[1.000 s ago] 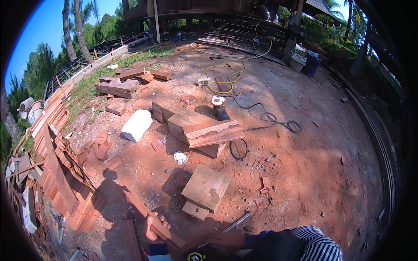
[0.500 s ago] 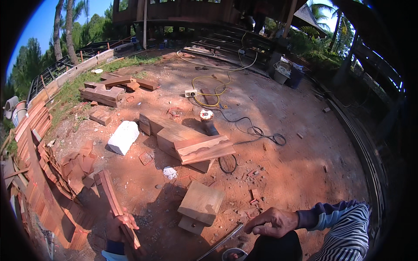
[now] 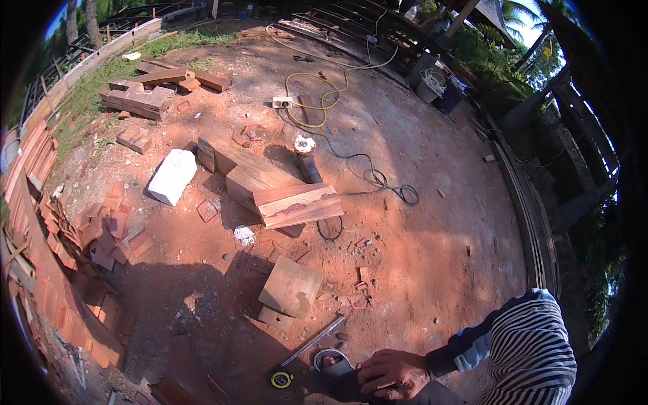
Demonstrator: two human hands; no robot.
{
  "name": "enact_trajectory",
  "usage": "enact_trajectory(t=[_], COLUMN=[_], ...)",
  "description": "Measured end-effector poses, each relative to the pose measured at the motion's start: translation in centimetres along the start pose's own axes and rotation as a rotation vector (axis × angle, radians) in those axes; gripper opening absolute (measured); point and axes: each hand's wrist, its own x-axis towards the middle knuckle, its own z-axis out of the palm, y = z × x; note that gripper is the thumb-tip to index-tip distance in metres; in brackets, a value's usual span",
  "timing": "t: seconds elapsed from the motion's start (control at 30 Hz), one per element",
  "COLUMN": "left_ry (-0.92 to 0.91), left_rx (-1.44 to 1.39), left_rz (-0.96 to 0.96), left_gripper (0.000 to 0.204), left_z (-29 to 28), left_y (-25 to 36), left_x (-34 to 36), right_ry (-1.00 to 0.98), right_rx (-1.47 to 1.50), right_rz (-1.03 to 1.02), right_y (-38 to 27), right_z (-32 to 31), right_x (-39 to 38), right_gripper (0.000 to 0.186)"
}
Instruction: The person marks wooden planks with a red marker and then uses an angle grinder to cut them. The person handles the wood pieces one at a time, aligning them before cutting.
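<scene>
My right hand (image 3: pixel 395 374) rests over my dark-clothed knee, with its fingers loosely bent and nothing in them. My left hand is out of sight. Close to the knee, a round yellow-and-black tape measure (image 3: pixel 281 380) lies on the dirt beside a long thin metal bar (image 3: pixel 312 341). My foot (image 3: pixel 331 361) shows next to the bar's near end. Ahead of it sits a squarish wooden block (image 3: pixel 291 287) with a smaller wood piece (image 3: pixel 275 318) at its near side. A reddish board (image 3: pixel 298 205) lies across a thick timber beam (image 3: pixel 260 177).
Beyond the beam stands a corded power tool (image 3: pixel 307 158), near a socket box (image 3: pixel 282 102) with a yellow cord (image 3: pixel 312 126). A white block (image 3: pixel 173 177) and timber offcuts (image 3: pixel 138 101) lie left. Stacked shingle-like boards (image 3: pixel 34 169) line the left edge; buckets (image 3: pixel 430 86) stand far right.
My left hand and the narrow wooden strip it held have gone out of view. My view has tilted down and shifted right, bringing the tape measure and my foot into sight.
</scene>
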Motion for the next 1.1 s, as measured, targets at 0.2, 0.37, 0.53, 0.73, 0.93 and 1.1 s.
enact_trajectory(t=[0.2,0.37,0.53,0.73,0.93,1.1], left_ry=[0.04,0.058,0.288,0.322,0.189,0.053], left_rx=[-0.206,0.149,0.274,0.124,0.113,0.046], left_rz=[0.152,0.173,0.1,0.046,0.051,0.072], left_gripper=[0.054,0.051,0.041,0.04,0.045,0.049], left_z=[3.9,2.9,4.2,14.2,26.8,32.4], left_y=[-0.1,-2.8,-6.4,-7.0,-1.7,2.7], left_x=[0.3,1.4,-0.4,-7.0,-7.5,-4.2], right_ry=[0.031,0.022,-0.003,0.042,-0.072,0.027], right_rx=[0.029,-0.018,-0.089,-0.156,-0.211,-0.234], right_rz=[0.126,0.195,0.241,0.315,0.482,0.519], right_y=[-1.8,-3.7,-4.3,-4.4,-3.1,-0.6], right_z=[0.8,1.2,3.4,5.8,5.6,4.9], right_x=[-0.3,-1.7,-2.9,-4.1,-2.5,-0.5], right_gripper=[0.019,0.016,0.013,0.013,0.013,0.02])
